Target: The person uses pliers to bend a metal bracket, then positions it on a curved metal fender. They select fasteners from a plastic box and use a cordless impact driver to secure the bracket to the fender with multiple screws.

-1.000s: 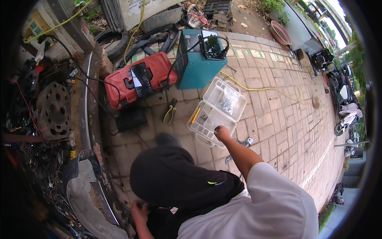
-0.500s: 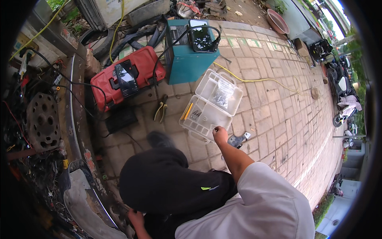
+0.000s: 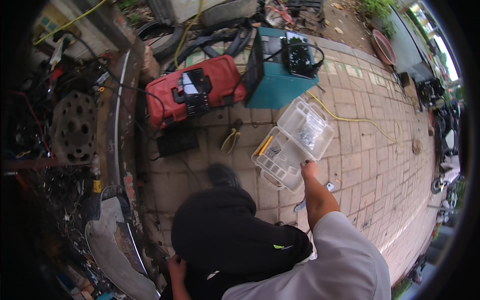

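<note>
My right hand (image 3: 308,169) reaches over a clear plastic compartment box (image 3: 286,162), which lies open on the paving. Its fingers are drawn together at the box's right inner edge; whatever they hold is hidden. Yellow sticks (image 3: 264,145) and small dark pieces (image 3: 274,150) lie in the compartments. A clear bag of small parts (image 3: 311,132) rests in the lid. My left hand (image 3: 176,265) hangs low beside my dark trouser leg, its fingers too obscured to read. A grey metal tool (image 3: 300,205) shows partly from beneath my right forearm.
Pliers (image 3: 231,137) lie left of the box. Behind them are a red toolbox (image 3: 220,72) with a phone-like device (image 3: 195,92) on top, and a teal case (image 3: 272,90). A yellow cable (image 3: 350,119) crosses the paving. Metal parts (image 3: 75,127) crowd the left side.
The whole view has shifted, so the scene sits further right. My right hand remains at the box, slightly deeper along its right inner edge, and my forearm now covers more of the grey tool.
</note>
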Action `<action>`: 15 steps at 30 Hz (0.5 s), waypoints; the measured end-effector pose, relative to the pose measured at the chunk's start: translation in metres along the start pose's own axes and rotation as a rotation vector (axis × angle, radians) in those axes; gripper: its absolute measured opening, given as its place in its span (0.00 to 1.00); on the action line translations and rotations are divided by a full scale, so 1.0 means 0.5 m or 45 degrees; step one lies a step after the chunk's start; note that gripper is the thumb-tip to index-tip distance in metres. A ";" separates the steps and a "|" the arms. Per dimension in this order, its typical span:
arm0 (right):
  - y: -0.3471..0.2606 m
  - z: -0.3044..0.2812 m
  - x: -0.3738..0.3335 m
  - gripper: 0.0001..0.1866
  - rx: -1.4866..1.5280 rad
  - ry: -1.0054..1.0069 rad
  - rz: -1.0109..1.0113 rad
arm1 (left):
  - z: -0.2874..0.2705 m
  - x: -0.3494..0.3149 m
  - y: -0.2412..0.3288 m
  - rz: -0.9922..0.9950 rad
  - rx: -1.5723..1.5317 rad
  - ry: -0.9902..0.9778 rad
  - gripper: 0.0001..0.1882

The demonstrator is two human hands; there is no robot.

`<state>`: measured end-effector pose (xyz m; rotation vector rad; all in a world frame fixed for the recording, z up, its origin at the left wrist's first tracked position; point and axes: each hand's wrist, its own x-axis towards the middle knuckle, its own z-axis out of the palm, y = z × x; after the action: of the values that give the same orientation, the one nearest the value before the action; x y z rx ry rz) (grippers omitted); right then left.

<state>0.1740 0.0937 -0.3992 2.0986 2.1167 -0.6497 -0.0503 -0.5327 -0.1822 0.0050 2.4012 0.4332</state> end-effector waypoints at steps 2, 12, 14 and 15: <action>-0.012 0.002 0.010 0.18 -0.067 -0.050 -0.026 | -0.002 -0.012 0.020 0.079 -0.215 0.069 0.13; -0.048 -0.011 0.005 0.12 -0.187 0.007 -0.026 | 0.009 -0.018 0.034 -0.105 -0.166 0.030 0.14; -0.051 -0.006 0.008 0.12 -0.210 -0.028 -0.021 | 0.012 -0.017 0.027 -0.102 -0.152 0.031 0.15; -0.049 -0.004 0.011 0.12 -0.239 -0.021 0.008 | 0.013 -0.017 0.025 -0.103 -0.153 0.034 0.15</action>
<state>0.1501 0.1003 -0.3938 1.9922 2.0725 -0.4456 -0.0412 -0.5199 -0.1777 -0.1520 2.3881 0.5421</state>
